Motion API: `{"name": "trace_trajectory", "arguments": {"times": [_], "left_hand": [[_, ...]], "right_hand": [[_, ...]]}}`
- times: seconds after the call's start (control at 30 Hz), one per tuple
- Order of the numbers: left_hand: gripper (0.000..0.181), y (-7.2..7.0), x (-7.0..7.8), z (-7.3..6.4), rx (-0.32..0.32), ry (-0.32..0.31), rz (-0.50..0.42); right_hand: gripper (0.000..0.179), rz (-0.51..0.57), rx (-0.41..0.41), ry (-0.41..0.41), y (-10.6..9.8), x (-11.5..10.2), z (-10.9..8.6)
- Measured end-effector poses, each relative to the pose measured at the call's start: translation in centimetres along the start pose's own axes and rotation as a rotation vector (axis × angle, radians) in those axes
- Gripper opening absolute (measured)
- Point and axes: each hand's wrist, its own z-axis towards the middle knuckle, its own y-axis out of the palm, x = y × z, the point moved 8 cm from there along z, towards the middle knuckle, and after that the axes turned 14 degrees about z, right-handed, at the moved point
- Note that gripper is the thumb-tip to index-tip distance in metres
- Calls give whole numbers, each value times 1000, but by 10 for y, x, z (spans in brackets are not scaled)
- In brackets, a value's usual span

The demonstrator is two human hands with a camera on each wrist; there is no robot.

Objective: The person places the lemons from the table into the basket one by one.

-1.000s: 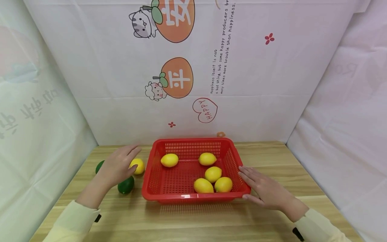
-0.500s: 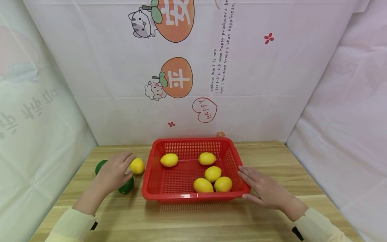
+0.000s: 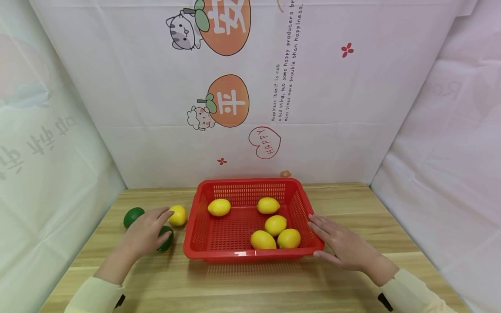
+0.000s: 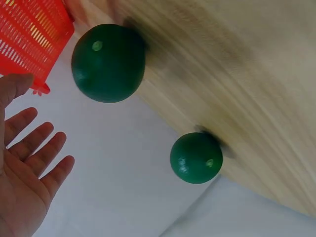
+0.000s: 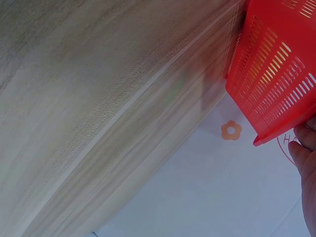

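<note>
My left hand (image 3: 144,232) hovers over the left side of the table, fingers spread and holding nothing. Just beyond its fingertips lies a yellow lemon (image 3: 178,216). Partly covered by the hand in the head view is a dark green round fruit (image 3: 166,239); a second green fruit (image 3: 133,217) lies further left. Both green fruits (image 4: 108,63) show whole in the left wrist view, apart from the hand. A red plastic basket (image 3: 189,237) holds several lemons (image 3: 263,240). My right hand (image 3: 346,245) rests against its right rim with extended fingers, thumb by the near corner.
The basket stands mid-table on a light wood-grain table (image 3: 250,287). A white printed cloth (image 3: 328,130) rises behind the table, and white sheets (image 3: 442,174) hang at both sides.
My left hand has drawn back slightly towards me and lower, uncovering more of the far-left green fruit and the lemon. The right hand and the basket have stayed in place.
</note>
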Motion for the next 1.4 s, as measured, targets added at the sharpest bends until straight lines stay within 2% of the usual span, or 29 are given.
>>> {"name": "trace_trajectory", "arguments": {"times": [0.47,0.77,1.07,1.4], "left_hand": [[51,28,3,-15,-130,-33,-47],[52,38,6,-18,-139,-25,-50],[53,48,6,-20,-190,-39,-48],[53,52,8,-21,-208,-28,-73]], "right_hand": [[72,2,4,1,2,1,0],[72,-1,14,-5,2,2,-1],[72,-2,15,-11,2,2,-1],[72,-2,5,3,2,1,-1]]}}
